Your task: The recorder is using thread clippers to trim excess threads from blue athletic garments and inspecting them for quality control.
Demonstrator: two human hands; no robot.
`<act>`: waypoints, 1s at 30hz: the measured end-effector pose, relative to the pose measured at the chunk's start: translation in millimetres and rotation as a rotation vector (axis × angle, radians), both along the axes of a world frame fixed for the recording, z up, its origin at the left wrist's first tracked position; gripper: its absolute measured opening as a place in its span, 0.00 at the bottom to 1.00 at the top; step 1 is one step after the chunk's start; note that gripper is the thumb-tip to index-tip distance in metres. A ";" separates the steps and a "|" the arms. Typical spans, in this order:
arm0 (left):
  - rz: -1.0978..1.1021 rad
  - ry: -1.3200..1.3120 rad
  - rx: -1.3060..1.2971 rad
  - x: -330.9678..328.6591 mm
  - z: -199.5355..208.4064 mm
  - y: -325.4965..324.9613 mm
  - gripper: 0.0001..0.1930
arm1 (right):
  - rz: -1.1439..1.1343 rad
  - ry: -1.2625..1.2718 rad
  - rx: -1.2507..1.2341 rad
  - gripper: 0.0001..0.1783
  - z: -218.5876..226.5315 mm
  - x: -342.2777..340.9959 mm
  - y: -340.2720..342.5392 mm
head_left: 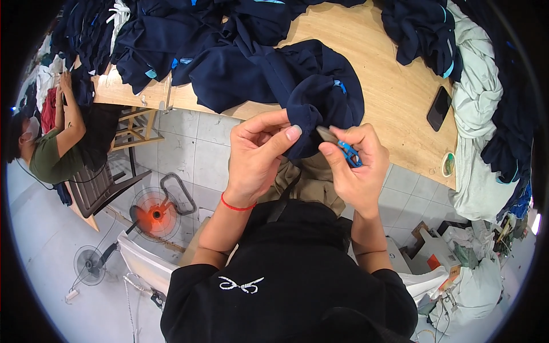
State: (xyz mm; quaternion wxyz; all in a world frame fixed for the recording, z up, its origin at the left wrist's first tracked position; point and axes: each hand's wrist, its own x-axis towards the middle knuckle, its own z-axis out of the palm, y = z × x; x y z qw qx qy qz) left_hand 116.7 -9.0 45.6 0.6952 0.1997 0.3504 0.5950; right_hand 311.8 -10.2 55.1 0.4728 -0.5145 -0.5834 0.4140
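A navy garment lies bunched over the near edge of the wooden table, with one edge lifted toward me. My left hand pinches that edge between thumb and fingers. In my right hand is a pair of blue-handled thread snips, the blades pointing left at the cloth close to my left fingertips. Whether the blades touch the fabric, I cannot tell. A small bright blue tag shows on the garment just beyond the snips.
More navy garments are heaped at the far left of the table. A phone and a roll of tape lie at right, by pale cloth. Fans stand at left, near a seated co-worker.
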 end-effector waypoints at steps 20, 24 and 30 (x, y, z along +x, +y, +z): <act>-0.081 0.101 0.012 -12.3 0.6 -0.4 0.14 | 0.070 -0.162 0.027 0.16 8.5 -1.7 3.6; -0.065 0.112 0.020 -9.8 6.0 2.2 0.14 | 0.013 -0.040 0.074 0.16 0.1 -2.4 4.0; -0.077 0.179 0.028 -10.1 5.4 1.6 0.14 | 0.061 -0.084 0.022 0.16 5.8 -0.5 3.1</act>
